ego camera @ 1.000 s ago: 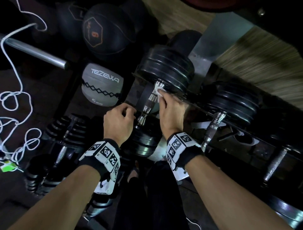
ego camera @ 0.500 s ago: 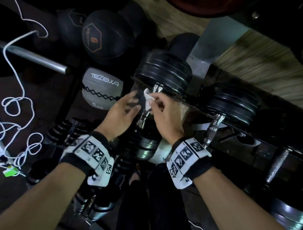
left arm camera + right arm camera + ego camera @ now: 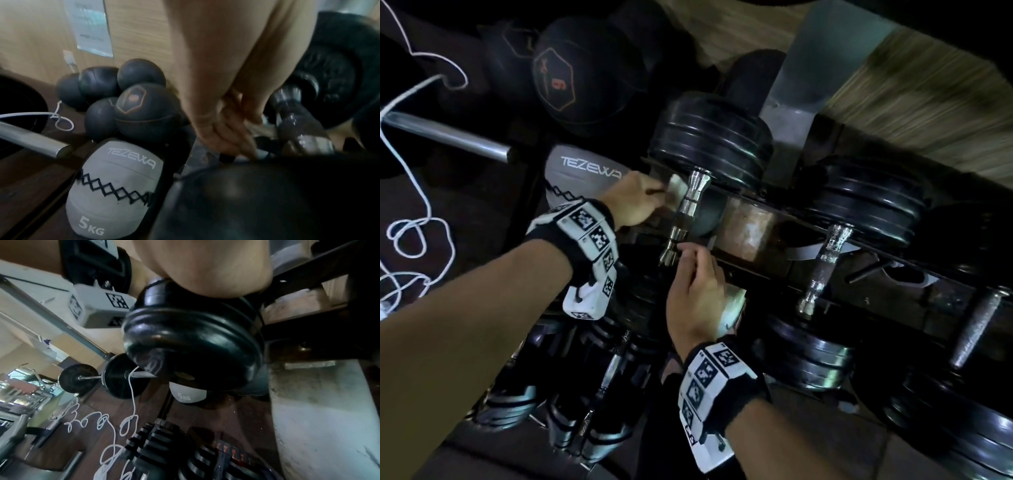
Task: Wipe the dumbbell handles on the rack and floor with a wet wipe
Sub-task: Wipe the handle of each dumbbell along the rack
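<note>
A black plate dumbbell lies on the rack, its chrome handle running towards me. My left hand pinches a white wet wipe and presses it against the left side of the handle's upper part. In the left wrist view the fingers reach down beside the handle. My right hand sits lower, thumb and fingers curled at the handle's near end. The right wrist view shows only my palm over the near plate; the fingers are hidden.
Two more dumbbells lie on the rack to the right, and several stand on the floor below. A grey 5 kg medicine ball, black balls, a barbell and a loose white cord lie left.
The wipe has passed from my right hand to my left, which now holds it against the handle. My right hand has dropped to the handle's near end.
</note>
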Demonstrator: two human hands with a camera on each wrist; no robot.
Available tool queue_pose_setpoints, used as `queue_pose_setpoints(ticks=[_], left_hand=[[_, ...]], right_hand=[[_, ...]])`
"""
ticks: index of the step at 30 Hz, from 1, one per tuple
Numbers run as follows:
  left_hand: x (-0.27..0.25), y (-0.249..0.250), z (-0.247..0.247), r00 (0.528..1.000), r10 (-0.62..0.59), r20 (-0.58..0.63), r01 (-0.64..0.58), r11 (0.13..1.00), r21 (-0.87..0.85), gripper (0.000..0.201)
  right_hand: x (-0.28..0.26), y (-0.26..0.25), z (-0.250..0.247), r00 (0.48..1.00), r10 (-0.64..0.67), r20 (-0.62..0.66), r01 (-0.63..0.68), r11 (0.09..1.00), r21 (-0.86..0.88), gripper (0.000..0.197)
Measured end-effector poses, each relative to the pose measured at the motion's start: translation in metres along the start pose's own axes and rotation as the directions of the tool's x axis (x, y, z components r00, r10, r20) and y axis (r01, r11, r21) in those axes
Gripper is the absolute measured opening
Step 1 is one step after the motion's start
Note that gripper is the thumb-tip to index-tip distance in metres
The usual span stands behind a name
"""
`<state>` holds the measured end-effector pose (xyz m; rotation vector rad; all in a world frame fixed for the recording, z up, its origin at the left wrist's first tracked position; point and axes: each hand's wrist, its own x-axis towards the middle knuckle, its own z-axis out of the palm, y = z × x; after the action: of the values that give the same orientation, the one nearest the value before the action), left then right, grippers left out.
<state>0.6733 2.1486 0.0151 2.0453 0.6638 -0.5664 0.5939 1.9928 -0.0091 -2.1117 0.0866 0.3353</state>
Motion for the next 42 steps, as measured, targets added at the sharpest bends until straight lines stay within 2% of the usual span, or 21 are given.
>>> queue_pose_setpoints(ticks=[2,6,9,11,13,16,18,21,23,26,29,34,37,39,42], left_hand=[[0.01,0.005,0.007,1.0,-0.021,-0.013,0.021,1.0,0.001,0.033],[0.02,-0.001,0.013,0.998,-0.055,0.005,0.055,0.984,-0.171,0.036],[0.018,-0.004,0.013,0.997,0.059,-0.05,-0.069,0.97,-0.234,0.028],[0.012,-0.003,0.011,0.978,0.174,-0.113,-0.188,0.974,-0.127,0.02],[0.006,-0.004,0.011,0.94,0.285,-0.187,-0.28,0.959,0.052,0.034],[-0.001,-0.002,0.012,0.898,0.367,-0.242,-0.322,0.924,0.208,0.033],[0.005,-0.001,0.013,0.921,0.339,-0.192,-0.301,0.932,0.203,0.027],[0.019,-0.001,0.01,0.979,0.199,-0.043,-0.2,0.98,-0.019,0.02],[0.019,-0.001,0.007,0.982,0.187,-0.015,-0.187,0.98,-0.07,0.02],[0.007,-0.002,0.005,0.957,0.258,-0.133,-0.252,0.966,0.067,0.031],[0.0,-0.003,0.009,0.936,0.264,-0.231,-0.254,0.965,0.072,0.03],[0.014,-0.002,0.016,0.981,0.147,-0.125,-0.16,0.982,-0.1,0.021],[0.001,0.001,0.011,0.953,0.218,-0.21,-0.218,0.976,0.022,0.026],[-0.016,0.005,0.007,0.929,0.263,-0.261,-0.272,0.962,0.003,0.024],[-0.038,0.01,0.011,0.933,0.288,-0.215,-0.307,0.95,-0.058,0.02]], right_hand=[[0.001,0.003,0.0,0.999,-0.033,-0.02,0.033,0.999,-0.004,0.038],[0.002,0.003,0.002,0.998,-0.045,-0.053,0.044,0.999,-0.02,0.035],[0.002,0.004,0.001,0.999,-0.044,-0.007,0.044,0.998,-0.05,0.035],[0.003,0.003,-0.001,0.999,-0.029,0.031,0.031,0.998,-0.063,0.039],[0.003,0.001,-0.002,0.999,-0.013,0.048,0.016,0.998,-0.067,0.04],[0.003,0.001,-0.002,0.998,0.003,0.067,0.001,0.997,-0.071,0.038],[0.003,0.0,-0.002,0.998,-0.003,0.063,0.007,0.998,-0.063,0.034],[0.003,0.0,-0.003,0.999,-0.012,0.046,0.014,0.999,-0.046,0.03],[0.003,0.001,-0.003,0.998,-0.017,0.057,0.02,0.999,-0.048,0.03],[0.003,0.003,-0.002,0.998,-0.024,0.053,0.027,0.998,-0.051,0.03],[0.003,0.003,-0.001,0.998,-0.016,0.066,0.02,0.998,-0.066,0.032],[0.003,0.004,-0.002,0.997,-0.031,0.065,0.035,0.997,-0.065,0.033],[0.002,0.004,-0.002,0.997,-0.027,0.073,0.033,0.997,-0.076,0.033],[0.002,0.002,-0.003,0.997,-0.012,0.082,0.018,0.998,-0.067,0.034],[0.008,0.001,-0.013,0.989,0.0,0.147,-0.006,0.999,0.044,0.032]])
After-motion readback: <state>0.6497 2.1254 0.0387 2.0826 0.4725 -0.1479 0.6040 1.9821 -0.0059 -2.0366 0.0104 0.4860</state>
